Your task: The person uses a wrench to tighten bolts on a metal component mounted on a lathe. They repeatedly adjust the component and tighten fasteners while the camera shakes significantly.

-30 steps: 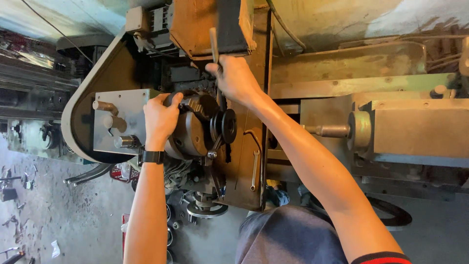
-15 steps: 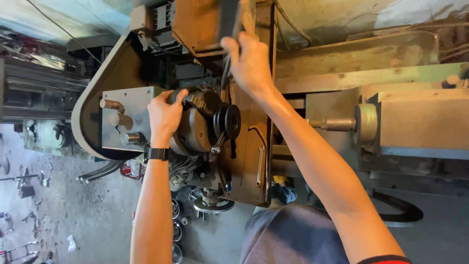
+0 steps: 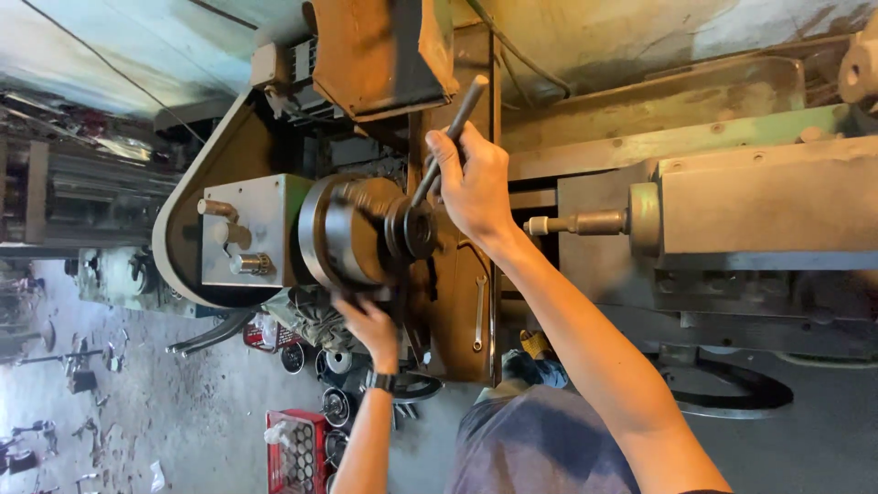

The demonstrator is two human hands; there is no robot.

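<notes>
Head view, turned sideways, looks at a lathe whose dark round chuck (image 3: 352, 233) sits in the middle of the frame. Right hand (image 3: 476, 183) has its fingers wrapped tight around a long grey metal bar (image 3: 446, 137) that slants from the upper right down to a dark round part (image 3: 416, 229) held at the chuck's face. Left hand (image 3: 370, 325) reaches up from below, fingers curled against the lower rim of the chuck; a black watch (image 3: 380, 381) sits on that wrist. Whether this hand grips the rim or only rests on it I cannot tell.

Just right of the held part, the tailstock spindle (image 3: 576, 222) points at it from a grey-green tailstock body (image 3: 759, 206), close to the right wrist. A grey headstock box (image 3: 251, 229) with stubby knobs stands left of the chuck, ringed by a curved dark guard (image 3: 183, 229). A rust-brown box (image 3: 384, 50) hangs above the bar's upper end. A slim wrench (image 3: 478, 314) lies on the brown bed plate under the right forearm.

On the dusty floor below, a red crate (image 3: 297, 448) holds dark round parts, with more round metal pieces (image 3: 334, 402) beside it, near the left forearm. Any markings on the machine are too blurred to make out
</notes>
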